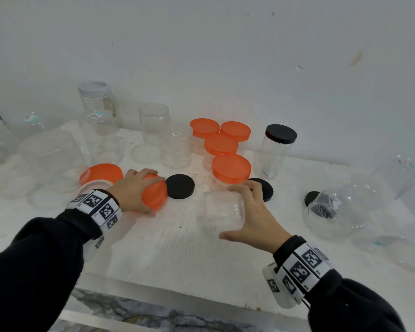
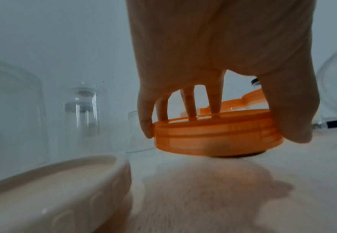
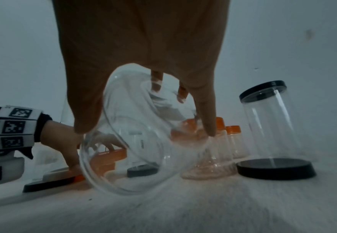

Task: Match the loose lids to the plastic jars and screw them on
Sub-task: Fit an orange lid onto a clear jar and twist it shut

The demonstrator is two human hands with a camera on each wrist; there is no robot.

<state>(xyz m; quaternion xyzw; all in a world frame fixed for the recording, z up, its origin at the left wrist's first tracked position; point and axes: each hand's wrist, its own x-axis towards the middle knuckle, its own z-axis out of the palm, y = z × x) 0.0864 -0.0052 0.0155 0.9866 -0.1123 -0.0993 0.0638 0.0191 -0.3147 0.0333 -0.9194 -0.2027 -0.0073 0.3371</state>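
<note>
My left hand point(image 1: 139, 190) grips an orange lid point(image 1: 155, 195) from above, fingers and thumb curled round its rim; in the left wrist view the orange lid point(image 2: 217, 134) sits tilted just off the white table. My right hand point(image 1: 247, 212) holds a small clear jar point(image 1: 222, 213), tilted, with fingers and thumb round its wall; the right wrist view shows the jar point(image 3: 143, 141) with its open bottom rim towards the camera. A loose black lid point(image 1: 180, 186) lies just right of the orange lid. Another black lid point(image 1: 264, 188) lies behind my right fingers.
Several orange-lidded jars point(image 1: 231, 168) stand behind my right hand, with a tall black-lidded jar point(image 1: 277, 149) beside them. Open clear jars point(image 1: 153, 125) and an orange lid point(image 1: 103, 172) crowd the left. A round clear jar point(image 1: 338, 209) lies at right. The table's front edge point(image 1: 177, 298) is close.
</note>
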